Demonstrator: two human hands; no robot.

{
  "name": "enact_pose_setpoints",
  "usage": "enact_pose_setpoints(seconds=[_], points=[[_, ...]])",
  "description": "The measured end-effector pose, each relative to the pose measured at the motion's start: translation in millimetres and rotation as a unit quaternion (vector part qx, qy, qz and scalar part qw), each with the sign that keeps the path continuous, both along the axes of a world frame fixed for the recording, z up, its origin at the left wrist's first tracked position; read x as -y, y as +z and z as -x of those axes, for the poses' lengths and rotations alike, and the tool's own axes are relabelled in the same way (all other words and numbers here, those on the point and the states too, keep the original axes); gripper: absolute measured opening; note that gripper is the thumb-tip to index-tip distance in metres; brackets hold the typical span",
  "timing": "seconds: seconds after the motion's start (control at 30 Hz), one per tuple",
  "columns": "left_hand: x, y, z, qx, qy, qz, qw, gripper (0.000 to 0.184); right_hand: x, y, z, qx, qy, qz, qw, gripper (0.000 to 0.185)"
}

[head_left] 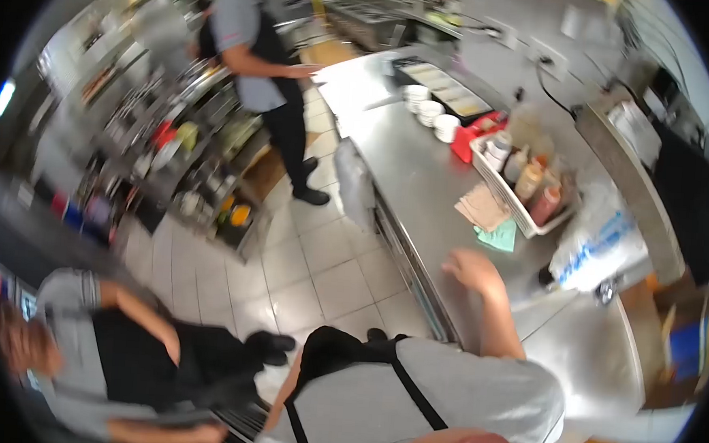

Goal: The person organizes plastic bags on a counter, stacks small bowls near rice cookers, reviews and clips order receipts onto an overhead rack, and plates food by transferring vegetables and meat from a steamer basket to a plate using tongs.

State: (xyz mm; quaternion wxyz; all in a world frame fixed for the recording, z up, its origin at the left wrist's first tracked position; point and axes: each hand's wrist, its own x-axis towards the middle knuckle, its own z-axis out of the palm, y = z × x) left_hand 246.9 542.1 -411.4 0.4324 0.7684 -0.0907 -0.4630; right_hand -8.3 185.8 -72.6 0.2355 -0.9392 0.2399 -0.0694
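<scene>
My right hand (473,271) is over the steel counter (421,201), near its front edge. It is a little blurred; the fingers look loosely bent and apart, and I see nothing held in them. Closest to it are a folded light green cloth (496,237) and a folded beige cloth (482,206). Behind the cloths stands a white basket (509,192) with several sauce bottles (529,180). My left hand is not in view; only part of that arm shows beside my black apron (330,354).
White stacked cups (430,113), a red object (463,143) and a black tray of containers (448,87) sit farther along the counter. A plastic bag (600,249) lies right. One person (270,78) stands at the counter's far end, another (120,345) at lower left.
</scene>
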Motion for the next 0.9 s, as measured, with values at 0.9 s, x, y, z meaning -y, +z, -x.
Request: enact_pose_setpoints(seconds=[0.9], points=[[258,53,-493,0.008,-0.225,-0.068,0.972,0.019,-55,166,-113,0.04,-0.482,0.062,0.873,0.038]])
